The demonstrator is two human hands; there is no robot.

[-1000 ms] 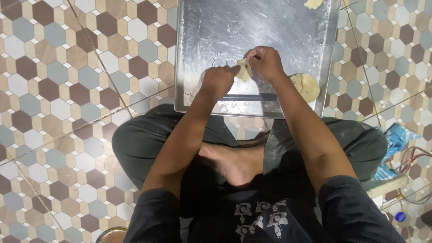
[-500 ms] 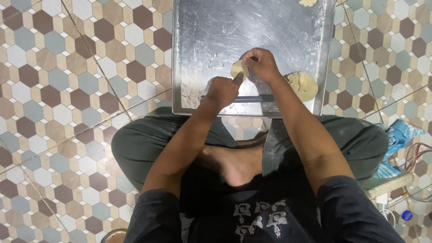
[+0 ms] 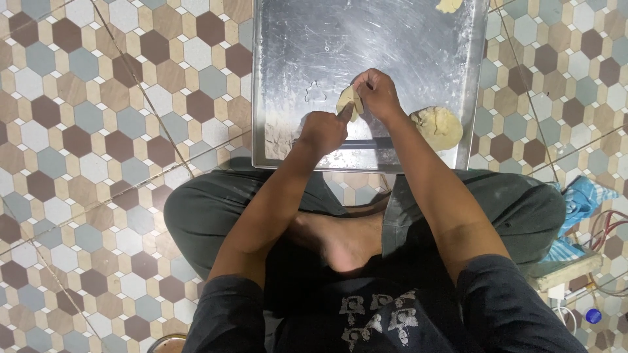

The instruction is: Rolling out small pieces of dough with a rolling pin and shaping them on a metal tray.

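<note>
A large metal tray (image 3: 294,39) lies on the tiled floor in front of my crossed legs. Over its near part my right hand (image 3: 376,91) pinches a small flat piece of pale dough (image 3: 347,99). My left hand (image 3: 322,131) sits just below it, fist mostly closed, one finger touching the same piece. A bigger lump of dough (image 3: 437,126) rests at the tray's near right corner. A small triangular mark (image 3: 316,93) shows on the tray left of my hands. Another dough scrap (image 3: 448,5) lies at the tray's far edge.
Floury residue (image 3: 280,140) coats the tray's near left corner. A thin metal bar (image 3: 366,144) lies across the tray under my wrists. Blue cloth (image 3: 585,199), cables (image 3: 611,229) and a small blue cap (image 3: 593,316) lie on the floor to my right.
Both hands have drifted slightly with the small dough piece, still working it between the fingers. The triangular mark left of them now shows uncovered.
</note>
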